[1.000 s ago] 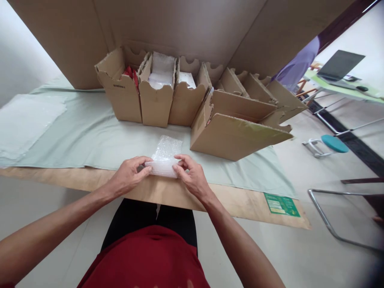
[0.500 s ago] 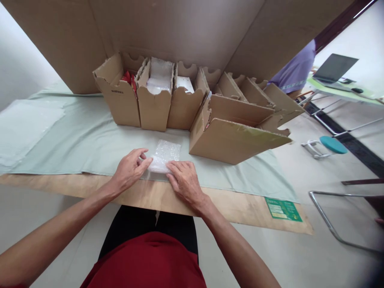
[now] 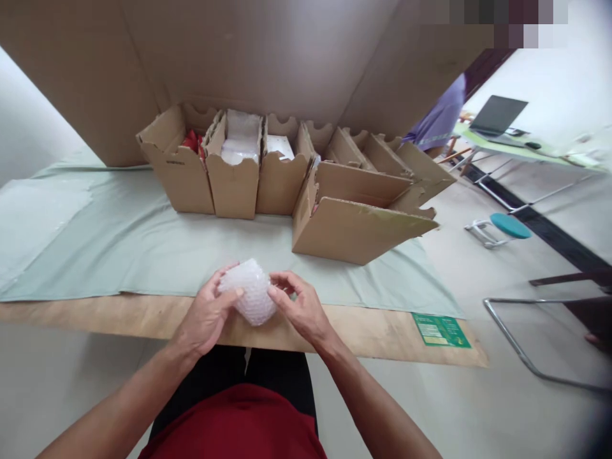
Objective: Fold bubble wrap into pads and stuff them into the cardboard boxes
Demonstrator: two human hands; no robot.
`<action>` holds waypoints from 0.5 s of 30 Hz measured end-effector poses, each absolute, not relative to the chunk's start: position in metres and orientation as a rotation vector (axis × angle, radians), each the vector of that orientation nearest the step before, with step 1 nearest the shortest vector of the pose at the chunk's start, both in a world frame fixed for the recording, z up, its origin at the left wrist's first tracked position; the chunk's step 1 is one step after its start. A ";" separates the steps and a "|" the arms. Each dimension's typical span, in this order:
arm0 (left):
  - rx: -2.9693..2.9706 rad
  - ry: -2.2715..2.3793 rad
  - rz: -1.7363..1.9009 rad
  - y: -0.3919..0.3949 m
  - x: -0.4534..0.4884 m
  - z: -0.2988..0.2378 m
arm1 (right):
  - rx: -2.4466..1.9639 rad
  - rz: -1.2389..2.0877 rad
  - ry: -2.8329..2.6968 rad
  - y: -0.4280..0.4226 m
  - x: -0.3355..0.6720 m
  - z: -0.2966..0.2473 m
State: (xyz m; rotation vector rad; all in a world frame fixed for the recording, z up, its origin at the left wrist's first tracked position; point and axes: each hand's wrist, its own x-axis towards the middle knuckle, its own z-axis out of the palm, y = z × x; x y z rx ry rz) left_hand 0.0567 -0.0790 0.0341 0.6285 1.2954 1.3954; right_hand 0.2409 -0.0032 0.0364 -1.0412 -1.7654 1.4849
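Note:
A small bundle of clear bubble wrap [image 3: 250,291] is held up just above the near edge of the wooden table [image 3: 119,315]. My left hand [image 3: 208,317] grips its left side with curled fingers. My right hand [image 3: 299,307] pinches its right side with thumb and fingertips. What the wrap holds, if anything, is hidden. Both hands hover over the edge of the pale green cloth [image 3: 119,242].
Three upright cardboard bins [image 3: 229,185] stand at the back; red items, bubble wrap and white sheets show inside. Tipped cardboard boxes [image 3: 354,226] lie to their right. A tall cardboard wall [image 3: 248,57] stands behind. A stool [image 3: 507,226], a laptop desk [image 3: 502,115] and a person in purple [image 3: 437,121] are at right.
The bubble wrap lay flat on the cloth, folded and pressed down by both hands. Now it is rolled into a bundle and lifted off the table between both hands.

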 end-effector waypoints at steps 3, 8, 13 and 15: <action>0.923 1.406 1.243 -0.083 0.058 0.044 | -0.994 1.401 -1.854 0.009 0.257 0.052; 1.293 1.380 1.103 -0.076 0.069 0.062 | -0.856 1.516 -2.083 0.011 0.271 0.075; 1.564 1.349 0.926 -0.060 0.078 0.073 | -0.962 1.356 -2.168 0.005 0.290 0.081; 1.685 1.350 0.940 -0.052 0.081 0.080 | -1.002 1.312 -2.153 0.007 0.303 0.082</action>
